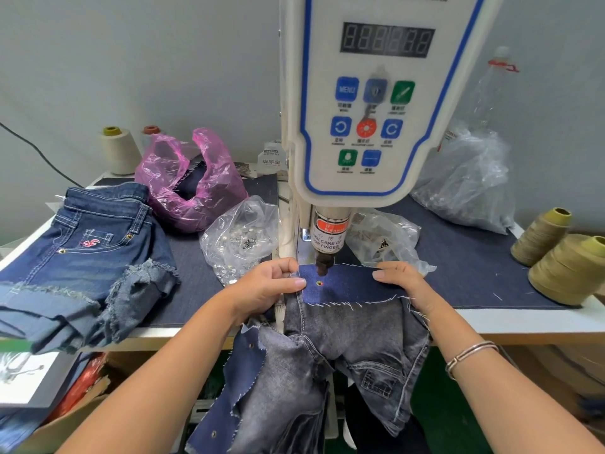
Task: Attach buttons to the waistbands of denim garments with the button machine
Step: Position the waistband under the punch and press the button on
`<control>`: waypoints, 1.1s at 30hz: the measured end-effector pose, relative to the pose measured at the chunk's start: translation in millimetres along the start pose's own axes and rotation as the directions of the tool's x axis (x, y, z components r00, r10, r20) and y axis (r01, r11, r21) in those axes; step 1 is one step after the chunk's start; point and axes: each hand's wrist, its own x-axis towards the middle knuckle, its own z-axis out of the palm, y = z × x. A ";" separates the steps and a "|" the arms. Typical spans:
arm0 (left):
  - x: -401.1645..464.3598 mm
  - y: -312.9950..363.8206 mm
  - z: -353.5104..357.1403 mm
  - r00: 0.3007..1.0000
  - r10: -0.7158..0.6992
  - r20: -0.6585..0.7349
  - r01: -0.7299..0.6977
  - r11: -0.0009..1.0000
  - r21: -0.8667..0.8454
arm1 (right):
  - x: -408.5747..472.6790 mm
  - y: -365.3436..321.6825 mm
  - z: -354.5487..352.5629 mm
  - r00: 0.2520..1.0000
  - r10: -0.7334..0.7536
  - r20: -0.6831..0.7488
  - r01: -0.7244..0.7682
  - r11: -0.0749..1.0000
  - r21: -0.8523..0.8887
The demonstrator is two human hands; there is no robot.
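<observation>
From the head camera, both hands pinch a dark blue, frayed-edged denim waistband (347,285) flat under the button machine (376,103): left hand (265,286) at its left end, right hand (401,280) at its right; grey denim hangs off the counter (523,317).

Garment workshop, button machine (373,103), thread cones (540,235)

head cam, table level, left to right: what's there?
Folded denim shorts → pink plastic bag → clear bag of buttons → left hand → machine punch head → right hand → olive thread cones.
</observation>
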 end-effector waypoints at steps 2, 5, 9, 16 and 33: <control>-0.6 0.3 1.5 1.000 0.008 -0.012 -0.008 1.000 0.001 | 0.2 -0.5 -0.5 1.000 0.002 0.004 -0.002 1.000 -0.014; -0.8 0.4 2.6 0.999 0.025 -0.026 -0.025 1.000 -0.005 | 0.3 1.2 0.1 1.000 -0.008 -0.001 0.008 0.997 -0.072; -2.8 0.0 2.4 0.998 0.034 -0.047 -0.035 0.999 -0.012 | -1.1 -4.1 3.3 0.996 -0.004 0.087 0.030 0.955 -0.294; -22.4 11.6 0.3 0.997 -0.018 0.069 0.012 0.996 0.084 | -14.4 -50.4 9.3 0.897 0.409 0.168 -0.042 0.457 -0.888; -75.8 42.8 -21.0 0.998 0.056 0.042 -0.059 0.996 0.067 | -74.8 -122.0 34.9 0.915 -0.016 0.404 0.166 0.926 -0.338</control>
